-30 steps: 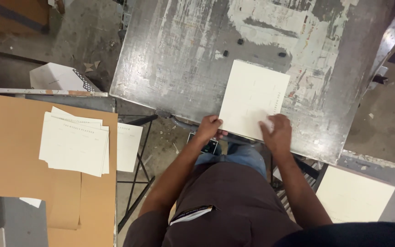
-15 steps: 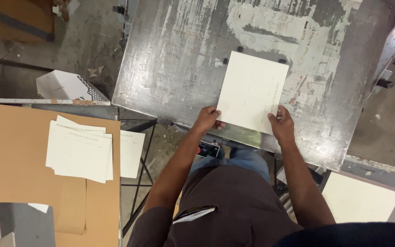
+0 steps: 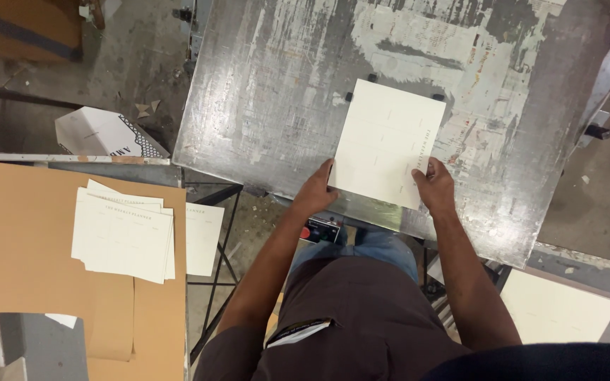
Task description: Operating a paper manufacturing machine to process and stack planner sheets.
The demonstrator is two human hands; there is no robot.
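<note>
View: looking straight down from the person's head at their two arms and a worn metal table.
Sheet: a cream sheet of card [image 3: 388,141] lies flat on the metal table [image 3: 262,92], towards its near edge, turned slightly clockwise; its far edge sits against small black stops.
Left hand: the left hand [image 3: 315,195] is at the sheet's near left corner, thumb on top of the card, fingers curled loosely at the edge; whether they pinch under it cannot be told.
Right hand: the right hand [image 3: 434,187] rests at the sheet's near right edge, fingers bent and pressing on the card.
To the left: a pile of cream sheets [image 3: 123,233] lies fanned on brown cardboard [image 3: 22,240], well apart from the hands.
Behind the pile: a white box [image 3: 104,134] on the floor.
Lower right: another cream sheet stack [image 3: 558,307] beside the right arm, below the table's edge.
</note>
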